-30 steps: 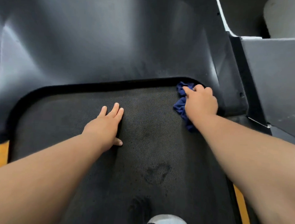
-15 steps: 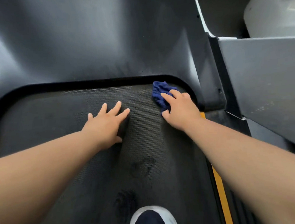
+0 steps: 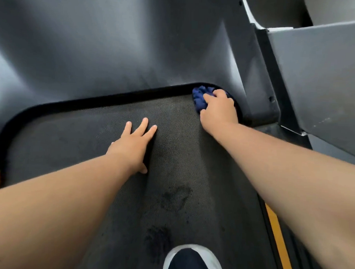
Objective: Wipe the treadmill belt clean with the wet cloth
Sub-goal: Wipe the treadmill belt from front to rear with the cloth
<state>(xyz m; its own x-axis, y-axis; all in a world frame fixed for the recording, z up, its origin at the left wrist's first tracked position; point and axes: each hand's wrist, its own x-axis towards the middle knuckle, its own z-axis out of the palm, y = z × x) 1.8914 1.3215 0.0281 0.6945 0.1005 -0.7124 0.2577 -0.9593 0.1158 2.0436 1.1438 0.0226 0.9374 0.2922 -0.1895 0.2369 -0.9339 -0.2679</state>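
Two smudges (image 3: 175, 197) mark the belt (image 3: 81, 134) (cloth (image 3: 199, 98) beside housing (image 3: 115, 50)).

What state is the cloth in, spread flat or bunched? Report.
Bunched. The cloth shows crumpled folds under the right hand, at the far right corner of the belt.

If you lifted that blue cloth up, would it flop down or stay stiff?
Probably floppy: the cloth lies bunched in soft folds under the right hand. Likely light, since one hand grips it. It may drag on the textured belt.
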